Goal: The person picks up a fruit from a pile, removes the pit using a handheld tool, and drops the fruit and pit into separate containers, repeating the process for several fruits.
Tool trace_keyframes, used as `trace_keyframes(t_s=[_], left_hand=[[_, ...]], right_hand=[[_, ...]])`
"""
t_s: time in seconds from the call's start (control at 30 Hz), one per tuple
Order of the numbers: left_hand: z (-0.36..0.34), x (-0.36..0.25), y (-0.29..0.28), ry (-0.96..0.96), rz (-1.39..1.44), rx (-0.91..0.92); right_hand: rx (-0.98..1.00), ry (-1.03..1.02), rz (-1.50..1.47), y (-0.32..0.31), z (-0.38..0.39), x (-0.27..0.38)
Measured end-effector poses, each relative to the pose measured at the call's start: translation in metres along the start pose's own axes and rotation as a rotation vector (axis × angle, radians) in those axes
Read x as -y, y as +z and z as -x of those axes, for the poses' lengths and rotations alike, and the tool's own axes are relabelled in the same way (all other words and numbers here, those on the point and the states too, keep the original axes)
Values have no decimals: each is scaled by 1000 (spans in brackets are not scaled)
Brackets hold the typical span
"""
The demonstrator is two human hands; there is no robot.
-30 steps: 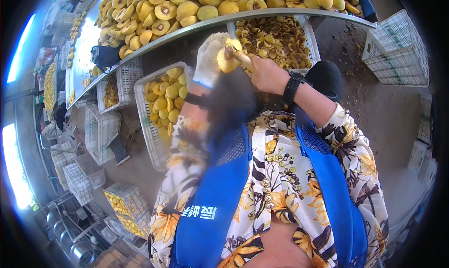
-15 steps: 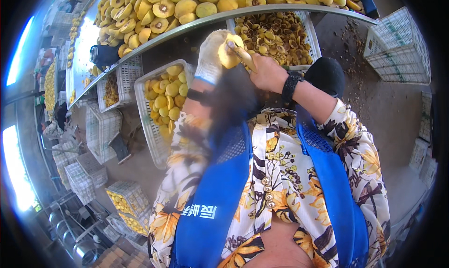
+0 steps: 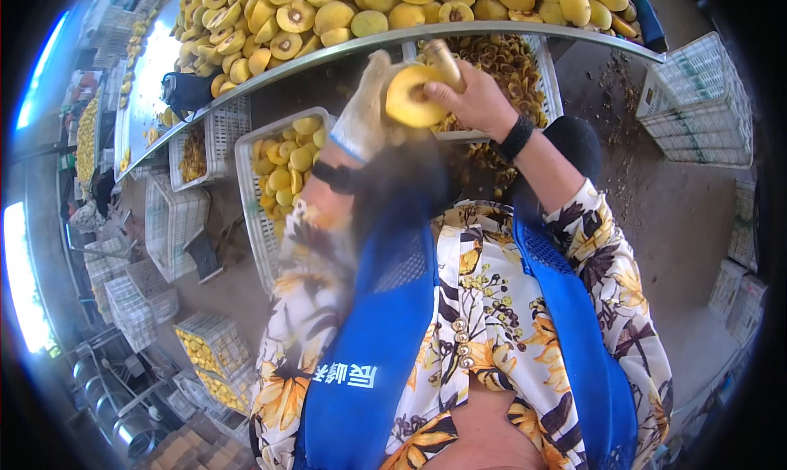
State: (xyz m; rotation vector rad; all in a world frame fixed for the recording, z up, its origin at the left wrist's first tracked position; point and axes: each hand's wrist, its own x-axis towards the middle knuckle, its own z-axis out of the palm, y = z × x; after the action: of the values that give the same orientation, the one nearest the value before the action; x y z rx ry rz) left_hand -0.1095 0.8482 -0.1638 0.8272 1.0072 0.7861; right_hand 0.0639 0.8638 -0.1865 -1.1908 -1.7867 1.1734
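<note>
My left hand, in a pale glove with a light blue cuff, grips a halved yellow peach. The cut face is turned up and has a brown-edged hollow in the middle. My bare right hand is closed around the wooden handle of a tool, which points up and away from me. Its working end cannot be made out. The right thumb reaches onto the peach at its hollow. Behind both hands, a white crate holds yellow and brown scraps.
A metal table heaped with halved peaches spans the far side. At my left stands a white crate of yellow fruit pieces. Stacked white crates are at the right. Scraps litter the floor.
The tool has come away from the peach's middle and swung upward in my right hand. The cut face now shows more fully, with my right thumb at the hollow.
</note>
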Motion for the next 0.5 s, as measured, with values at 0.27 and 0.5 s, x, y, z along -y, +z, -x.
trace_keyframes(t_s=[0.27, 0.5], left_hand=[[-13, 24, 24, 276, 804, -315], [-16, 36, 6, 319, 544, -323]], right_hand=[[-303, 133, 99, 56, 22, -2], [-63, -6, 284, 33, 42, 15]])
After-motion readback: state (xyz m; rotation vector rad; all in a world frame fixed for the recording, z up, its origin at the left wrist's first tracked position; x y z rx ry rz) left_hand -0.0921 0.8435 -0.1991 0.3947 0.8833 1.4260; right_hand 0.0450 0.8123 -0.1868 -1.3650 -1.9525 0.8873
